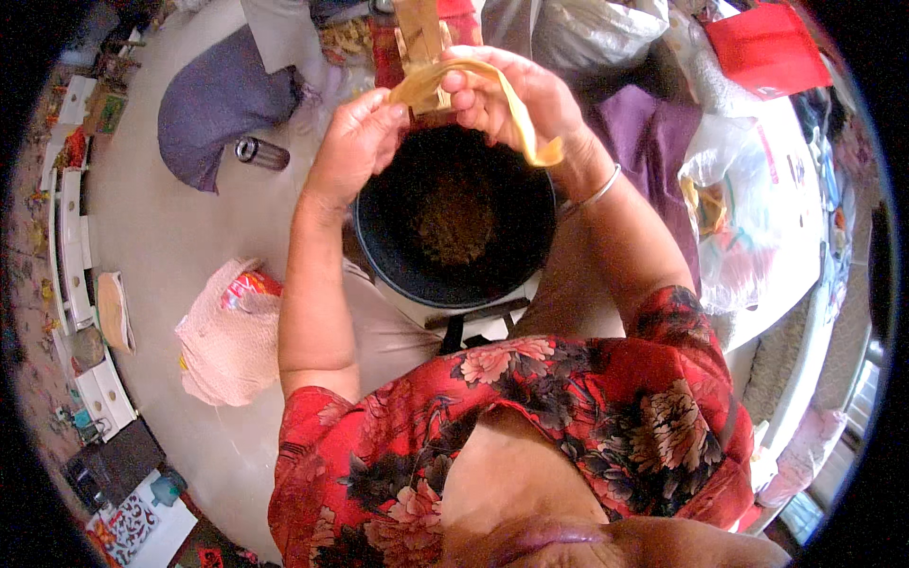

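A long, limp yellow strip (512,99) is stretched between my two hands above a dark round bucket; I cannot tell whether it is cloth or a plant husk. My left hand (362,137) pinches its left end between thumb and fingers. Curled around the strip farther along is my right hand (525,95), and the free end hangs down past my wrist. Below them, the dark bucket (383,251) stands between my legs with brownish loose matter at its bottom. Just beyond my fingers rises a pale wooden piece with prongs (417,43).
At left on the pale floor are a dark tumbler (262,153), a grey-blue cloth (218,109) and a pink textured bag (230,331). A clear plastic bag (753,218) and purple cloth (649,142) lie at right. A red bag (767,47) is farther back.
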Tool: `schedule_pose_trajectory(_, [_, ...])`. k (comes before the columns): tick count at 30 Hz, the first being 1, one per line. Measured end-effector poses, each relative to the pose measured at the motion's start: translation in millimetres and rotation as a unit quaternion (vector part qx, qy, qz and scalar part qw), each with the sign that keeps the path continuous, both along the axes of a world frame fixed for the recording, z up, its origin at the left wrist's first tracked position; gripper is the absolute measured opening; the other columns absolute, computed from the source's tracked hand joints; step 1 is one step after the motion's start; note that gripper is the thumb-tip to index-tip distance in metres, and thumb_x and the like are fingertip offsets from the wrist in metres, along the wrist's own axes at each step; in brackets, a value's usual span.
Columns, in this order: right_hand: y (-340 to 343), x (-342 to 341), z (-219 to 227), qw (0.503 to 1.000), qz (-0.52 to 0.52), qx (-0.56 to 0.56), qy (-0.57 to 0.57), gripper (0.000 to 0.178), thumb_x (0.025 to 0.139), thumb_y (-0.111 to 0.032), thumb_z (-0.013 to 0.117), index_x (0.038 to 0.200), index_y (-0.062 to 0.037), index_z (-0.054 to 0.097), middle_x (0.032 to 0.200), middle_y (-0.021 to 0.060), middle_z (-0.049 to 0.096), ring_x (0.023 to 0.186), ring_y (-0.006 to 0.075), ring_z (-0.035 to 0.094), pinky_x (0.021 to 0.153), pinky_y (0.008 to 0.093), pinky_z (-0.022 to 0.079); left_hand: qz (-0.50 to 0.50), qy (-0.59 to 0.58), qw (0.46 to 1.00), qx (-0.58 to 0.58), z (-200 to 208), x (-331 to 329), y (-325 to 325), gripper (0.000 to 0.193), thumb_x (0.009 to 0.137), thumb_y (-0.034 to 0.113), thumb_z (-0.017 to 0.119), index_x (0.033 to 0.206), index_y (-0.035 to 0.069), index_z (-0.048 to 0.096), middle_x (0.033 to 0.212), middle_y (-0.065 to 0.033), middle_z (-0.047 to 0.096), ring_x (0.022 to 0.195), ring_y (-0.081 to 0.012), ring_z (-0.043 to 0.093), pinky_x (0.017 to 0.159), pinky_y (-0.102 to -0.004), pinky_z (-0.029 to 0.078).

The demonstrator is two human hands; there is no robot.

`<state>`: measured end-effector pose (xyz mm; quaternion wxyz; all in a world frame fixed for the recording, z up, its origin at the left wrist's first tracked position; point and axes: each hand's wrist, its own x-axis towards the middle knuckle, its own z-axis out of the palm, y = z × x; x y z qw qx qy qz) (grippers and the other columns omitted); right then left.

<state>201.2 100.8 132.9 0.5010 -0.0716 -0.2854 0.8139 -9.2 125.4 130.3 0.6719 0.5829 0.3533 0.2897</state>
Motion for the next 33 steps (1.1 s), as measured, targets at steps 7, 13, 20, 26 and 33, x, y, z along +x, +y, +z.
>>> schedule_pose_trajectory(7, [3.9, 1.7, -10.3, 0.92, -0.266, 0.064, -0.281, 0.03, 0.089, -0.03, 0.044, 0.102, -0.0051, 0.055, 0.076, 0.0002, 0.051, 0.068, 0.0106, 0.049, 0.057, 0.0235, 0.042, -0.006, 0.131, 0.99, 0.055, -10.0, 23.9, -11.3, 0.019, 0.085, 0.018, 0.05, 0.075, 0.002, 0.051, 0.051, 0.0019, 0.043, 0.041, -0.0057, 0.041, 0.038, -0.0212, 0.036])
schedule_pose_trajectory(13, [-4.7, 1.0, 4.8, 0.981, -0.173, -0.018, -0.086, 0.035, 0.09, -0.041, 0.036, 0.097, -0.0089, 0.047, 0.06, -0.0006, 0.04, 0.044, 0.0073, 0.031, 0.04, 0.0219, 0.027, -0.209, 0.156, 0.947, 0.187, -33.4, 25.6, -21.6, 0.038, 0.085, 0.039, 0.047, 0.095, 0.005, 0.061, 0.082, -0.0031, 0.061, 0.08, -0.0152, 0.057, 0.075, -0.0333, 0.044])
schedule_pose_trajectory(20, [-18.6, -15.9, -12.2, 0.976, 0.186, -0.048, -0.104, 0.046, 0.087, -0.047, 0.038, 0.078, -0.003, 0.047, 0.049, 0.0046, 0.038, 0.033, 0.0111, 0.034, 0.026, 0.0212, 0.028, -0.037, -0.173, 0.981, 0.085, -15.5, 49.3, -21.2, 0.052, 0.092, 0.041, 0.029, 0.11, -0.003, 0.05, 0.106, -0.0114, 0.055, 0.098, -0.0176, 0.051, 0.091, -0.0299, 0.036])
schedule_pose_trajectory(26, [-18.3, -29.6, -10.3, 0.972, 0.183, -0.118, -0.089, 0.034, 0.089, -0.038, 0.041, 0.076, -0.0069, 0.044, 0.048, -0.0001, 0.033, 0.031, 0.008, 0.03, 0.025, 0.0199, 0.025, 0.042, -0.289, 0.956, -0.001, -13.9, 50.5, -21.6, 0.037, 0.093, 0.031, 0.035, 0.096, -0.001, 0.053, 0.089, -0.0097, 0.057, 0.087, -0.02, 0.055, 0.082, -0.0308, 0.043])
schedule_pose_trajectory(33, [-22.3, -41.8, -15.9, 0.96, 0.137, -0.109, -0.22, 0.024, 0.091, -0.028, 0.042, 0.079, -0.0076, 0.047, 0.054, -0.006, 0.031, 0.042, 0.0048, 0.029, 0.037, 0.0198, 0.026, 0.279, -0.349, 0.89, -0.094, 6.6, 27.8, -0.4, 0.017, 0.089, 0.022, 0.044, 0.086, 0.005, 0.048, 0.057, 0.0036, 0.033, 0.046, -0.0074, 0.032, 0.042, -0.0226, 0.03])
